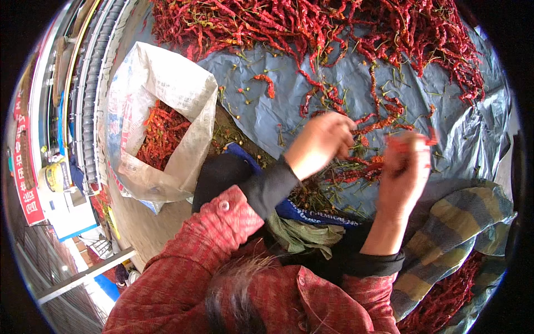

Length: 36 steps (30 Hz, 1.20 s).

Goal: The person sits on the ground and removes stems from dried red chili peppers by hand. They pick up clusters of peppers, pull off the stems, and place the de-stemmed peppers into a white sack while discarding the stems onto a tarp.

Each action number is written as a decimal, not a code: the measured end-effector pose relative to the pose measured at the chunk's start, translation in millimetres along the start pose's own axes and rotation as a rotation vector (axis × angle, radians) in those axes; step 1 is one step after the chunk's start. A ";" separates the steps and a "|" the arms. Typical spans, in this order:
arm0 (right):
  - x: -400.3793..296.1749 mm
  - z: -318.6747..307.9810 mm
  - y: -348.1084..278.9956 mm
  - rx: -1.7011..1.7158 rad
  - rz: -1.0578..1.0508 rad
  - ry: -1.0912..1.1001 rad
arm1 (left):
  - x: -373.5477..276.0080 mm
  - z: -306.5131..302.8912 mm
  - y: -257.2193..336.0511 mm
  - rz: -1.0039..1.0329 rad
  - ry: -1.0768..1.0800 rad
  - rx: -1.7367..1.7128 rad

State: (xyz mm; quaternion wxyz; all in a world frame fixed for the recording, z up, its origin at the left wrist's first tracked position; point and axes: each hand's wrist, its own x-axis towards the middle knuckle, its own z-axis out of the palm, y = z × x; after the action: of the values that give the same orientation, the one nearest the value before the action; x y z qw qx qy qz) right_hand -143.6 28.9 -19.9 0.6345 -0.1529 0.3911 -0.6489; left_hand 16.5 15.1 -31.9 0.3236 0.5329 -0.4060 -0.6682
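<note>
Dried red chillies poke out on both sides of my right hand [404, 171], which is curled around them and slightly blurred. My left hand [325, 140] is to its left, fingers bent and blurred by motion; I cannot tell whether it grips anything. Between and beyond the hands, loose wrinkled chillies [377, 124] lie on a grey-blue plastic sheet [260, 119]. Green stems and bits [315, 194] are heaped below the left hand, close to my lap. A single short chilli [267, 84] rests farther up the sheet.
A large chilli pile [267, 25] spans the far side. At left stands a white woven sack [179, 75], its mouth wide, with orange-red chillies [160, 140] inside. On the right a checked cloth [450, 225] lies beside darker chillies [444, 298]. A metal bar [87, 275] is at lower left.
</note>
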 end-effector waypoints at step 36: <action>4.5 7.8 -0.6 -0.074 -0.021 0.154 | 9.5 21.4 43.7 0.276 -0.132 0.510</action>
State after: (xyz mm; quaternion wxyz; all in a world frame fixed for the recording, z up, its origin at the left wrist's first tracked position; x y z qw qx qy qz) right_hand -139.3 22.1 -15.7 0.5898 -0.1300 0.4606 -0.6505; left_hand -6.5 -9.1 4.7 0.2401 0.4922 -0.6496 -0.5274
